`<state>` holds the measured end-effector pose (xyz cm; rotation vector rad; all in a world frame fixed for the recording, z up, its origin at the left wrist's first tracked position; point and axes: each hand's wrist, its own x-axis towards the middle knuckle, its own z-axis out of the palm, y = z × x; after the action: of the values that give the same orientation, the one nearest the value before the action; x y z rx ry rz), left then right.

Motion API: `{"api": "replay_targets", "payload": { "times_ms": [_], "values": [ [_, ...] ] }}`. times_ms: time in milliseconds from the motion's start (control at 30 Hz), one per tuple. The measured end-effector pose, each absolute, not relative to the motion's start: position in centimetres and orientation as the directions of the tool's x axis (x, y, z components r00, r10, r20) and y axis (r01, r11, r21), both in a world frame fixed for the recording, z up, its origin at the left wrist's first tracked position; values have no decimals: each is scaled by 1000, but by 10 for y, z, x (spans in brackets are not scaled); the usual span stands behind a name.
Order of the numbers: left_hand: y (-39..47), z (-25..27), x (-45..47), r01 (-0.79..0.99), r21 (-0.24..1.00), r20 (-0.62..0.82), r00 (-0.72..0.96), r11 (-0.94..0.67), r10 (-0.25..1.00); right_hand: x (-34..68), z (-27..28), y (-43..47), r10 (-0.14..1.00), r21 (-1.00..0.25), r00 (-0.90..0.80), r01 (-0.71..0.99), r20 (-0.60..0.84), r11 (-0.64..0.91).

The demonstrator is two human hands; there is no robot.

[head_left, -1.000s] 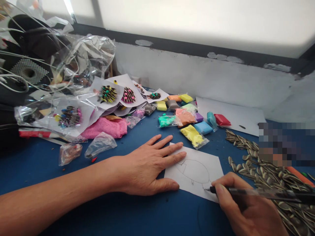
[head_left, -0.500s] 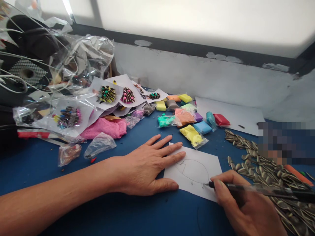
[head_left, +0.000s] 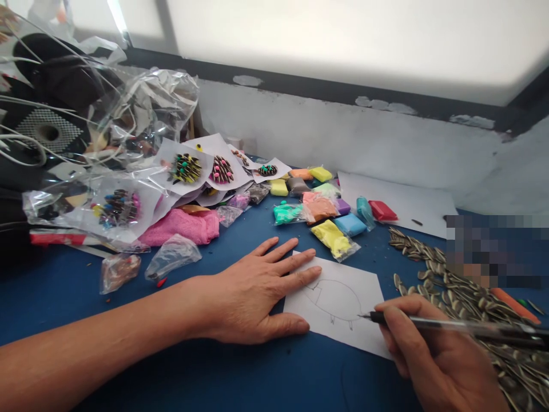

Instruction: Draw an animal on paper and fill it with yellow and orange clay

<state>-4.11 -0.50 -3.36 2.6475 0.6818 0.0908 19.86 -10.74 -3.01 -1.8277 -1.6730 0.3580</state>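
A small white sheet of paper (head_left: pixel 364 289) lies on the blue table, bearing a thin line drawing of a rounded body with two short legs and a pointed end at the left. My left hand (head_left: pixel 261 292) rests flat, fingers spread, with its fingertips over the paper's left edge. In my right hand (head_left: pixel 433 349) is a black pen (head_left: pixel 454 326), gripped between thumb and fingers. The pen's tip meets the paper near the right end of the rounded outline.
Striped sunflower seeds (head_left: pixel 463 297) are heaped at the right. Several colored clay packets (head_left: pixel 332 237) lie behind the paper. Seed-decorated sheets (head_left: pixel 184 166), a pink cloth (head_left: pixel 180 226) and plastic bags (head_left: pixel 171 257) crowd the left. A larger white sheet (head_left: pixel 398 197) lies by the wall.
My right hand has moved the pen tip slightly up and right, from the second leg to the outline's right end. My left hand stays in place on the paper.
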Motion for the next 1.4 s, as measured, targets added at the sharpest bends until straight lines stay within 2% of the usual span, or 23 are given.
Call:
{"api": "replay_targets", "payload": {
  "times_ms": [233,400,567,633,767,900,967,1133,1300,1400],
  "values": [
    [-5,-32,-40,467,410,-55,870,-783,490,202,-31,-108,985,-678,91,734,144,31],
    [-4,-32,-40,472,435,-72,867,-767,493,210,-24,-104,983,-638,77,768,168,49],
    [-4,-27,-41,481,490,-98,859,-727,502,225,-17,-98,976,-655,189,752,108,-74],
    [-3,-28,-41,477,536,-53,842,-697,537,231,-16,-97,979,-639,194,762,66,-108],
    [4,-38,-39,445,639,172,712,-627,681,239,-16,-97,990,-597,131,799,51,-75],
    [10,-42,-38,379,664,320,634,-644,704,240,-17,-96,992,-506,91,862,87,-34],
    [9,-38,-39,382,651,297,668,-657,682,238,-18,-95,990,-464,88,886,113,-26],
    [4,-29,-45,429,534,76,834,-729,547,233,-18,-93,982,-435,94,900,165,-13],
    [6,-27,-47,433,504,-4,866,-747,500,226,-11,-99,982,-574,131,819,134,-31],
    [7,-27,-48,441,497,-30,869,-747,493,209,-7,-107,954,-685,269,720,132,-108]
  ]
}}
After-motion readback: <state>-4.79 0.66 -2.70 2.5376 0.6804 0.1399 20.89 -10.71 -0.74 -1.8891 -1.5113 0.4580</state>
